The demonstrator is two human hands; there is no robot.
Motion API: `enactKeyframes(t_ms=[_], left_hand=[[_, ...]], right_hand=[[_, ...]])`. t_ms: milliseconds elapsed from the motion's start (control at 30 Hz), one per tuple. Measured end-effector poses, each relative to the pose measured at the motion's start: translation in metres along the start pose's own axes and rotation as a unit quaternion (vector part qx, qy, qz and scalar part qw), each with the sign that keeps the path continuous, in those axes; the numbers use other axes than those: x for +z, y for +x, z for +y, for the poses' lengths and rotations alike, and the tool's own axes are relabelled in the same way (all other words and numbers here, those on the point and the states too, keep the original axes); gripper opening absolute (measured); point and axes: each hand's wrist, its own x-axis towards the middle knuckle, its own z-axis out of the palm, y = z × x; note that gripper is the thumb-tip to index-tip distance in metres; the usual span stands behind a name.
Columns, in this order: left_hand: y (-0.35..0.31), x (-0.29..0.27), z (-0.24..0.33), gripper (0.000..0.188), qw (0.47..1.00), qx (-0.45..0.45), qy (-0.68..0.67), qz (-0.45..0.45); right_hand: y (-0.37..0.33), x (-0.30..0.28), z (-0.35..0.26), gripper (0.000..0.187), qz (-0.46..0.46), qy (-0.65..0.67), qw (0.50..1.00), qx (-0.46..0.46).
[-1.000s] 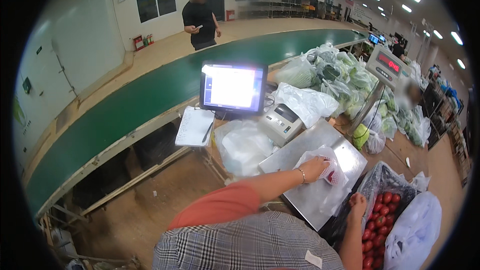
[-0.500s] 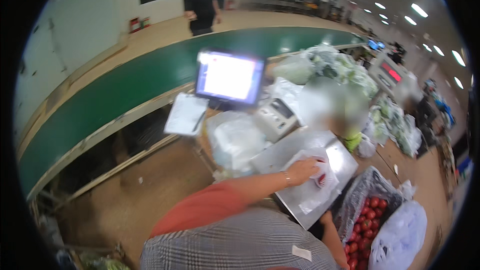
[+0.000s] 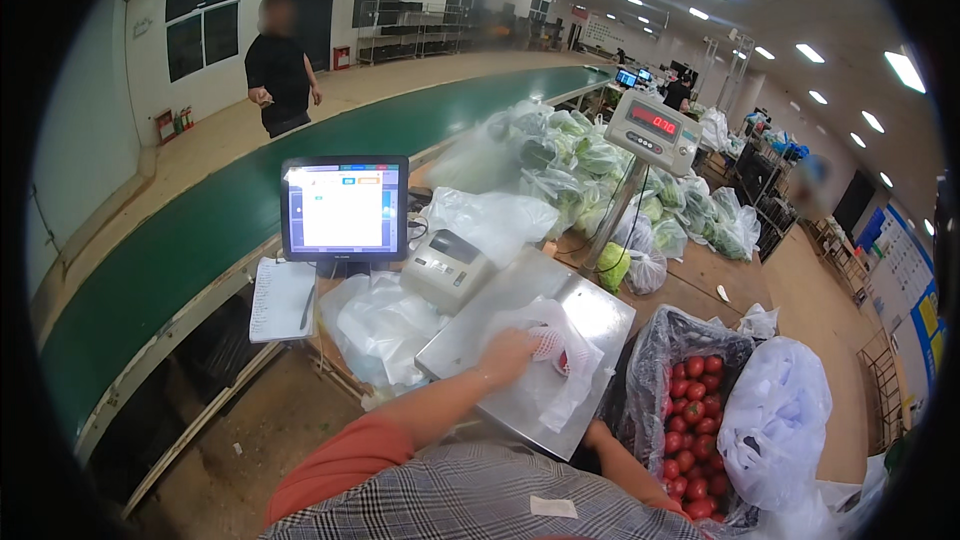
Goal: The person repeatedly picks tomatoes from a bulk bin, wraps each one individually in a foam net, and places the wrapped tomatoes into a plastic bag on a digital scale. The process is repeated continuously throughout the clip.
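On the steel scale platform [image 3: 590, 312] lies a thin plastic bag [image 3: 540, 395] with a white foam net [image 3: 550, 342] in it. A bit of something red shows through the net. My left hand [image 3: 508, 358] reaches over the platform from the left, its curled fingers gripping the bag beside the net. Low at the platform's near right corner is my right hand [image 3: 597, 434], between the scale and a plastic-lined crate [image 3: 640, 370] of red tomatoes [image 3: 692, 430]. The platform's edge hides its fingers.
Behind the platform stand a label printer [image 3: 447, 270], a monitor [image 3: 345, 208] and a scale display [image 3: 653, 132] on a post. Bagged green vegetables [image 3: 570, 155] pile up beyond. A white bag [image 3: 775, 420] sits right of the crate. A person [image 3: 280, 70] stands across the green conveyor belt [image 3: 200, 225].
The view has swung right, so the scene sits further left and looks sharper. My left hand has drawn back slightly to the left over the bag; my right hand stays by the platform's corner.
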Motion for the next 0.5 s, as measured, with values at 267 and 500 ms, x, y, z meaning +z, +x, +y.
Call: enactKeyframes(t_ms=[267, 500], left_hand=[[-0.013, 0.023, -0.015, 0.021, 0.999, -0.012, 0.043, -0.024], [-0.015, 0.008, 0.003, 0.026, 0.996, -0.015, 0.084, -0.005]], right_hand=[[0.011, 0.000, 0.009, 0.042, 0.014, -0.038, 0.998, -0.038], [-0.015, -0.054, 0.017, 0.039, 0.147, 0.108, 0.981, 0.063]])
